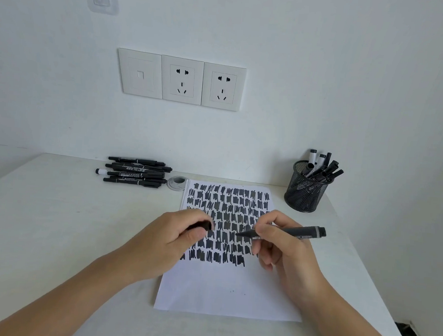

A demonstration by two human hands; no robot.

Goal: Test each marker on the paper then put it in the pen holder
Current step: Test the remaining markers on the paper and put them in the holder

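A white sheet of paper [222, 288] lies on the table, its upper half filled with rows of black scribbles. Over the scribbles my right hand [285, 253] holds an uncapped black marker [294, 232], tip pointing left and just above the paper. My left hand [173, 240] grips the marker's black cap [203, 225], a short gap from the tip. A pile of several black markers [135, 172] lies at the back left. A black mesh pen holder [306, 189] with several markers standing in it sits at the back right.
The white table [54, 221] ends at a wall with three socket plates [180, 79]. A round grey cable grommet [178, 183] sits between the marker pile and the paper. The table's right edge drops off beside the holder.
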